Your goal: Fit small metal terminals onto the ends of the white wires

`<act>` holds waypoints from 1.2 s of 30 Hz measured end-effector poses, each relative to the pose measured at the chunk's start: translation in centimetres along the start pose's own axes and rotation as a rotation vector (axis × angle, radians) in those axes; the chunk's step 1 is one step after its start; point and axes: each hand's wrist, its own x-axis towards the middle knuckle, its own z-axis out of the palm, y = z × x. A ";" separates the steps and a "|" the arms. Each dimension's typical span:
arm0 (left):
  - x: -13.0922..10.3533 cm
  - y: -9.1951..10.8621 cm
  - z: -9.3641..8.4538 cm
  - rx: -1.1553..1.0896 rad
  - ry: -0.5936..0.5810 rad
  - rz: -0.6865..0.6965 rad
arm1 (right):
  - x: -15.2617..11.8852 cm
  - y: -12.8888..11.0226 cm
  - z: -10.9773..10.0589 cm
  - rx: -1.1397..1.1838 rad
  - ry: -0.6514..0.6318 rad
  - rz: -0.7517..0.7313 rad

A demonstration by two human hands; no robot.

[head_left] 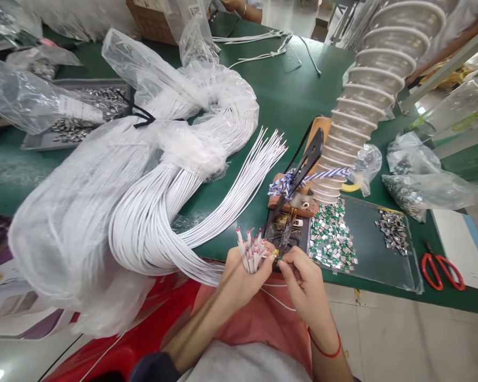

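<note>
My left hand [249, 270] is closed around several white cables [252, 253] with reddish tips pointing up, at the table's front edge. Just right of it, my right hand [302, 273] pinches something small and dark by the tip of a soldering iron [290, 225]; its details are too small to make out. The fingertips of both hands nearly meet there. The iron hangs from a black bracket [308, 159] tied with blue and white cord. To its right lies a pile of small green circuit boards [332, 236]. A large white cable bundle [147, 228] is on the left.
A ribbed clear hose [376, 79] rises behind the bracket. Metal connectors [392, 231] sit on a tray [382, 270], with red scissors [442, 270] beside it. Plastic bags [426, 185] of parts lie at the right. Another person's hand [235, 5] shows at the top.
</note>
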 end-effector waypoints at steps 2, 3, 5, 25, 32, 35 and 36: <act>0.1 -0.2 0.0 0.016 0.002 0.024 | 0.0 0.0 0.0 -0.005 0.005 0.005; 0.1 -0.2 0.1 0.016 0.001 0.030 | 0.0 0.0 0.0 -0.008 0.006 0.005; 0.2 -0.2 0.2 -0.007 -0.002 0.030 | 0.1 -0.1 -0.1 -0.012 0.005 -0.001; 0.3 0.3 -0.2 -0.068 -0.063 -0.089 | -0.5 0.5 0.0 0.075 -0.034 0.001; 0.0 0.1 0.0 -0.072 -0.045 -0.096 | -0.6 0.5 0.1 0.085 -0.021 0.026; -0.1 -0.1 0.1 -0.062 -0.022 -0.082 | -0.6 0.4 0.3 0.088 -0.015 0.045; -0.1 -0.1 0.2 -0.053 -0.014 -0.072 | -0.5 0.4 0.4 0.090 -0.012 0.045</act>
